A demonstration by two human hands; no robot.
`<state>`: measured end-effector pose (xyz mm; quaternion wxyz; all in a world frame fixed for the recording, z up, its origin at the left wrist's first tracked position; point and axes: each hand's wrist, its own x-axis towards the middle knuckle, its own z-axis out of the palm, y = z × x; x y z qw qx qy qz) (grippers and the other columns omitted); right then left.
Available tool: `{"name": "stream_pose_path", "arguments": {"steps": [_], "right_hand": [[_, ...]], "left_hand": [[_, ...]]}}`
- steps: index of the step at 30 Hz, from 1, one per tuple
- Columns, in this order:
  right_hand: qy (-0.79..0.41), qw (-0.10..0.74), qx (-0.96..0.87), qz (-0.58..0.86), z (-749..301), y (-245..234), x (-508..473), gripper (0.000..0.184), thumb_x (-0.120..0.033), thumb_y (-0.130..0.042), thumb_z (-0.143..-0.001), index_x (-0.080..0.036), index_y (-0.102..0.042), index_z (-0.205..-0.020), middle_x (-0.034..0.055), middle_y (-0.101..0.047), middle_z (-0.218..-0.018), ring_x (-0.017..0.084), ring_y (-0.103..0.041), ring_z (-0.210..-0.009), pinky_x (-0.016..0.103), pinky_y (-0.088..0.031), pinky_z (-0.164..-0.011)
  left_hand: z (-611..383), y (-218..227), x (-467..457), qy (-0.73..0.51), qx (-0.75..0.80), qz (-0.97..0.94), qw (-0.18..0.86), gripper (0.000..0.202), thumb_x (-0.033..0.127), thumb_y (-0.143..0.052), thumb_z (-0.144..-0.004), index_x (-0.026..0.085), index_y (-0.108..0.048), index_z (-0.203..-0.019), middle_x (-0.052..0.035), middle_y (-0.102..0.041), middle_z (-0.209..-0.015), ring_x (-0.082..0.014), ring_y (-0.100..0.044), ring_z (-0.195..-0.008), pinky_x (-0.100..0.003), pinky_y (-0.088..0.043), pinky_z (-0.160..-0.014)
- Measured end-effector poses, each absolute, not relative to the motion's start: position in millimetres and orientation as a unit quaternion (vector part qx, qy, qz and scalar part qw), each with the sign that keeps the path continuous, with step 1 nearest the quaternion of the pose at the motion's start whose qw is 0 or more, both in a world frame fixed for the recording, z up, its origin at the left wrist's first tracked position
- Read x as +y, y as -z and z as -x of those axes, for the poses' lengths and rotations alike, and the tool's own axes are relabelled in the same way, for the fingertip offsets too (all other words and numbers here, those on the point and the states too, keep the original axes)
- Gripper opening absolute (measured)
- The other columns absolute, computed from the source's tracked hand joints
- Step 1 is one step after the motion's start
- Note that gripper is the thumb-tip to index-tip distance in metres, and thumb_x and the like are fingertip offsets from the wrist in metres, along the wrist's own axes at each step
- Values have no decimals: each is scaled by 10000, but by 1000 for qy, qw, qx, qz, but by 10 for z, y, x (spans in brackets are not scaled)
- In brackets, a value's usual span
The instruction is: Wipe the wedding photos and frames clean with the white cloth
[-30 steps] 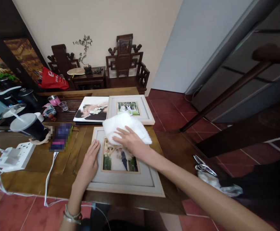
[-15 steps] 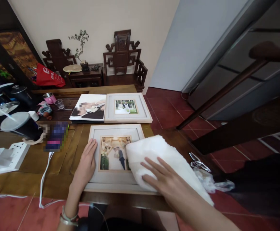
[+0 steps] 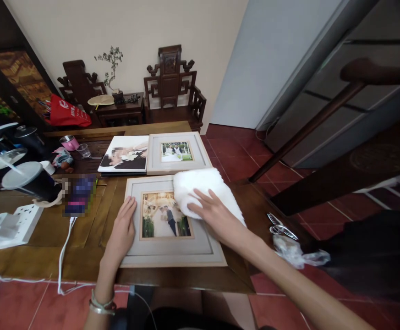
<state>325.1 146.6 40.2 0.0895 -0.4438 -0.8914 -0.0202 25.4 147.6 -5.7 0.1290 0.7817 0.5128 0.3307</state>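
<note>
A pale framed wedding photo point(image 3: 172, 250) lies flat at the near edge of the wooden table point(image 3: 48, 243). My left hand point(image 3: 123, 231) rests flat on the frame's left border, fingers stretched out. My right hand point(image 3: 216, 215) presses flat on a white cloth point(image 3: 200, 188), which covers the frame's upper right corner. The fingers of that hand are spread on top of the cloth.
Behind lie a second framed photo point(image 3: 177, 153) and an unframed print point(image 3: 126, 153). To the left are a white power strip point(image 3: 12, 222) with cables, dark cups with lids point(image 3: 31, 178) and a pink cup point(image 3: 69, 142). Scissors point(image 3: 280, 227) and crumpled plastic point(image 3: 296, 254) lie right.
My right hand slid the cloth from the frame's top down to its lower right, then back up to the upper right corner. The left hand stayed on the frame's left border.
</note>
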Motion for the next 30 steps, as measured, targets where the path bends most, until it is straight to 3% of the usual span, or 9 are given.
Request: {"name": "stream_pose_path", "arguments": {"steps": [4,8,16,20,25,30], "right_hand": [[-26,87,-912,399,-3312,-453,777,639,59,-450,-543,-191,-604,-1110,175,-557,-1333,382,-400,-1316,623,-380,-1004],[-72,101,-909,397,-3382,-522,412,695,27,-441,-517,-243,-581,-1141,106,-533,-1376,322,-381,-1342,551,-402,-1029],[-14,116,-876,469,-3327,-393,1516,643,127,-384,-607,-121,-541,-1180,218,-525,-1348,309,-335,-1369,544,-338,-1074],[22,111,-876,469,-3270,-417,1818,614,145,-361,-618,-101,-542,-1150,217,-585,-1268,315,-348,-1361,539,-353,-1059],[6,73,-904,421,-3323,-451,1300,640,117,-411,-558,-144,-586,-1115,197,-519,-1365,347,-319,-1368,595,-312,-1074],[-55,100,-922,369,-3428,-522,586,514,37,-462,-594,-232,-639,-994,113,-577,-1329,329,-429,-1308,569,-422,-1017]], "left_hand": [[-274,57,1478,-332,516,-779,130,491,60,-329,-904,159,-482,-1360,-126,-475,-1432,-206,-333,-1398,-473,-287,-1155],[-276,24,1491,-318,518,-783,132,455,82,-347,-916,141,-502,-1340,-141,-480,-1425,-221,-342,-1393,-492,-292,-1148],[-239,-22,1501,-304,497,-797,158,423,108,-369,-923,155,-539,-1307,-135,-480,-1427,-233,-326,-1401,-500,-305,-1141],[-256,-17,1493,-321,507,-782,165,438,90,-361,-912,164,-548,-1301,-126,-498,-1413,-225,-344,-1393,-491,-302,-1147],[-270,-7,1499,-338,507,-775,168,472,58,-358,-887,175,-542,-1306,-107,-515,-1401,-211,-359,-1385,-481,-295,-1154],[-285,-27,1504,-330,516,-772,171,480,55,-353,-881,147,-531,-1316,-121,-509,-1405,-208,-357,-1386,-467,-299,-1154]]}}
